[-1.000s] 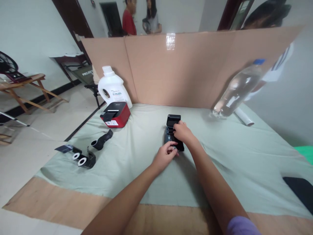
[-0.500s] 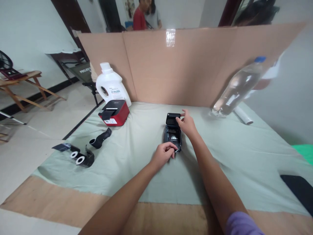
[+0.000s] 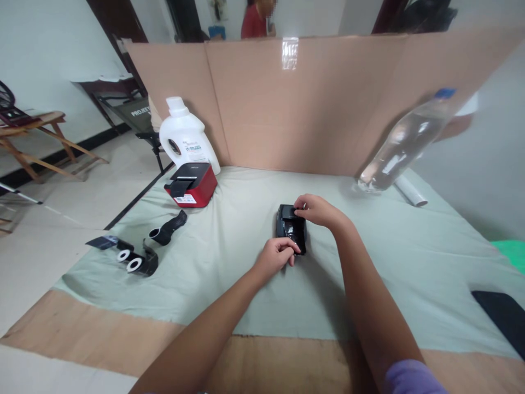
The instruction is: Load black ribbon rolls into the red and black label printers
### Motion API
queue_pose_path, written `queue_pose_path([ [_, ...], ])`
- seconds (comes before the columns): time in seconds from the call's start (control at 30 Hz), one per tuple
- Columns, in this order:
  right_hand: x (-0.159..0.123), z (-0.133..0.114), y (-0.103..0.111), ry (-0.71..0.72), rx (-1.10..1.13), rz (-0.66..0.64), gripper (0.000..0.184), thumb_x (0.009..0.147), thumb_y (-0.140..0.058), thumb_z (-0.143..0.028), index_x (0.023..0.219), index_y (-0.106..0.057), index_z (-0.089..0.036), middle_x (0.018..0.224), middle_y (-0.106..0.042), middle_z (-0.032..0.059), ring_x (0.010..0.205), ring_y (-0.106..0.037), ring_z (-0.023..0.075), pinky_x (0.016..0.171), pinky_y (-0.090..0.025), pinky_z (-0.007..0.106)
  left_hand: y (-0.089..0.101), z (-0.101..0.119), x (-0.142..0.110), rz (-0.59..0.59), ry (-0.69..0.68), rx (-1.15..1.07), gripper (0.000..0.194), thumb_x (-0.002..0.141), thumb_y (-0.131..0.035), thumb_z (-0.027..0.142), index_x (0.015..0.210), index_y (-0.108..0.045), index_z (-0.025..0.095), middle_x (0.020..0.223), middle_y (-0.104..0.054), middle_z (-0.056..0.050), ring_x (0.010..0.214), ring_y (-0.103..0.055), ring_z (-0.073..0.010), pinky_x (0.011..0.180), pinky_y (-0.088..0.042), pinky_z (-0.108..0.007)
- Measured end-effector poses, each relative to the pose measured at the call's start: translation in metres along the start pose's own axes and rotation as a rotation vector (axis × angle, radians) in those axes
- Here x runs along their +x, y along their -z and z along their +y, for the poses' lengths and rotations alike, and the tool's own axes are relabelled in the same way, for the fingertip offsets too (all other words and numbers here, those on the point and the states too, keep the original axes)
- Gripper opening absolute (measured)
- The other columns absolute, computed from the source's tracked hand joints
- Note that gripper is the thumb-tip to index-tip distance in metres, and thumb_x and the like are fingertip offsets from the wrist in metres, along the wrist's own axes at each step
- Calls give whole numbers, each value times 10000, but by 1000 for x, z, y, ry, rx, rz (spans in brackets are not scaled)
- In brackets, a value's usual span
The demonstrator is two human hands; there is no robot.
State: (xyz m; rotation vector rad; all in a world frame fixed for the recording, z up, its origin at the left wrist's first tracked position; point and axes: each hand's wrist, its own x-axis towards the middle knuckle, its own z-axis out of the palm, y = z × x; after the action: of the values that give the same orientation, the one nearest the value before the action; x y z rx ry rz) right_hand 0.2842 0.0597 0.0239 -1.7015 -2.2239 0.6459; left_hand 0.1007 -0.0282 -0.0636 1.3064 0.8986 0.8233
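A small black label printer (image 3: pixel 289 230) lies on the pale green cloth (image 3: pixel 229 230) in the middle. My right hand (image 3: pixel 318 210) rests on its hinged lid, fingers curled over the far edge, with the lid folded down toward the body. At the printer's near end, my left hand (image 3: pixel 275 258) pinches closed; I cannot make out what is between its fingers.
A red and black printer (image 3: pixel 191 184) and a white detergent jug (image 3: pixel 183 137) stand at the back left. Black strips with white rolls (image 3: pixel 135 261) lie at the left. A clear water bottle (image 3: pixel 404 143) leans against the cardboard wall (image 3: pixel 287 104). A person stands behind the wall.
My right hand has swung the black printer's lid from upright down toward the body. My left hand has stayed at the near end. The camera has tilted slightly.
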Motion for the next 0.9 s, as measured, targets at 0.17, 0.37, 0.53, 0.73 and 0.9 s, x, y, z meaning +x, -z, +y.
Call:
queue_pose_path([
  [0.17,3,2,-6,-108,-23,-4,341,871,-682,-229,1207,-690,-172,1275,-621,145,967,-659,223,894,-501,320,1,-2,0,-8,-6,-20,183,752,-536,224,798,-702,161,534,-588,17,488,-432,-99,510,-308,-232],
  [0.37,5,13,-5,-140,56,-133,479,907,-650,-270,1377,-618,-184,1393,-629,134,1226,-609,288,1059,-452,371,1,-3,1,-16,-42,-18,221,763,-505,201,835,-710,159,546,-578,28,505,-457,-97,536,-344,-221],
  [0.53,-2,21,0,-221,320,-256,629,897,-641,-368,1501,-505,-257,1534,-513,91,1217,-592,293,923,-523,347,1,1,-4,-25,-42,-2,202,766,-522,208,830,-706,151,544,-554,27,497,-435,-97,507,-314,-217],
  [0.73,-4,35,-5,-248,570,-334,717,873,-677,-412,1534,-431,-284,1498,-516,92,990,-622,220,692,-484,274,35,20,32,328,-57,-18,317,856,-613,292,1142,-628,155,525,-418,90,449,-324,-75,466,-221,-204],
  [0.9,-7,43,-7,-214,706,-371,789,867,-674,-373,1578,-349,-274,1346,-578,99,918,-587,194,663,-461,273,63,35,72,26,166,65,657,868,-658,259,1498,-474,228,567,-438,80,451,-359,-75,463,-220,-208],
])
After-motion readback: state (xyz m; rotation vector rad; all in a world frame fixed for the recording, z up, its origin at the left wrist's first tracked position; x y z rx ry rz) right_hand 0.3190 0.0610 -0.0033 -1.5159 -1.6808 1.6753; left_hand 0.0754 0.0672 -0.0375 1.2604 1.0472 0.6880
